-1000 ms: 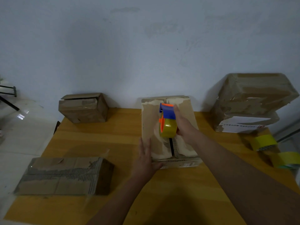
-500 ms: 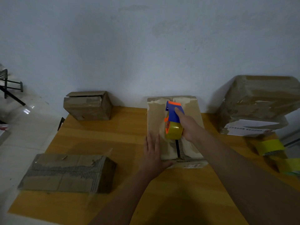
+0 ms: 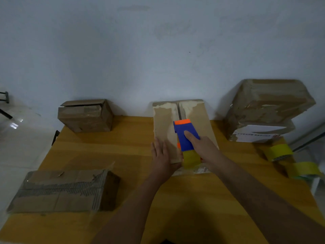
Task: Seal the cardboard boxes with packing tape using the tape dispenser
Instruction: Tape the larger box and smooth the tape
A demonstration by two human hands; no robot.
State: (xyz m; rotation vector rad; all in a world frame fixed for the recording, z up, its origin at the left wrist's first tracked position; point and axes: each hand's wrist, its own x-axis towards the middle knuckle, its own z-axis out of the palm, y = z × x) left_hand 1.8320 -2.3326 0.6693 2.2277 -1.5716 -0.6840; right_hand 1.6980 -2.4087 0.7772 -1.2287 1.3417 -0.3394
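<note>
On the wooden table (image 3: 123, 148), the cardboard box (image 3: 163, 127) being sealed lies at 12 o'clock from the person, its centre seam running away toward the wall. The right hand (image 3: 202, 147) grips the blue-and-orange tape dispenser (image 3: 185, 136), index finger laid along its top, the yellow tape roll (image 3: 191, 159) at the box's near edge. The left hand (image 3: 162, 155) lies flat, fingers straight, pressing the box's left flap. Other boxes sit at 10 o'clock (image 3: 86, 116), 8 o'clock (image 3: 61, 191) and 2 o'clock (image 3: 267, 110); spare tape rolls (image 3: 277, 152) lie at 3 o'clock.
</note>
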